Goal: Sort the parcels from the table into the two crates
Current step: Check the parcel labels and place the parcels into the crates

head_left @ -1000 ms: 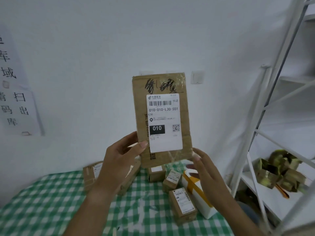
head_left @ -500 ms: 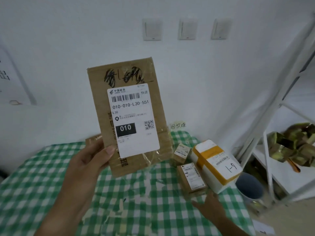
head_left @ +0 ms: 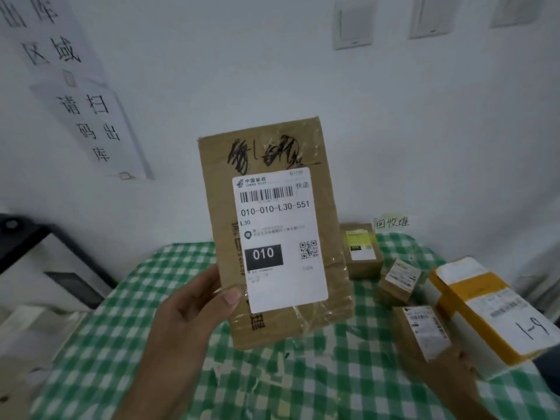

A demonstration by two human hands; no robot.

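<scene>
My left hand (head_left: 194, 310) holds a flat brown cardboard parcel (head_left: 272, 159) upright above the green checked table (head_left: 151, 344), thumb on its lower left edge. Its white label reads 010-010-L30-551 and "010". My right hand (head_left: 445, 380) is low at the right, against the near end of a small brown box (head_left: 424, 331) lying on the table; whether its fingers grip that box is unclear. No crate is in view.
Two more small brown boxes (head_left: 362, 253) (head_left: 398, 280) and a white box with yellow tape marked "1-9" (head_left: 485, 313) lie on the table's right side. A black-framed white unit (head_left: 45, 268) stands to the left. Paper signs hang on the wall.
My right hand let go of the flat parcel, dropped to the table and moved up to the small brown box. My left hand alone keeps the parcel raised. The view has swung left.
</scene>
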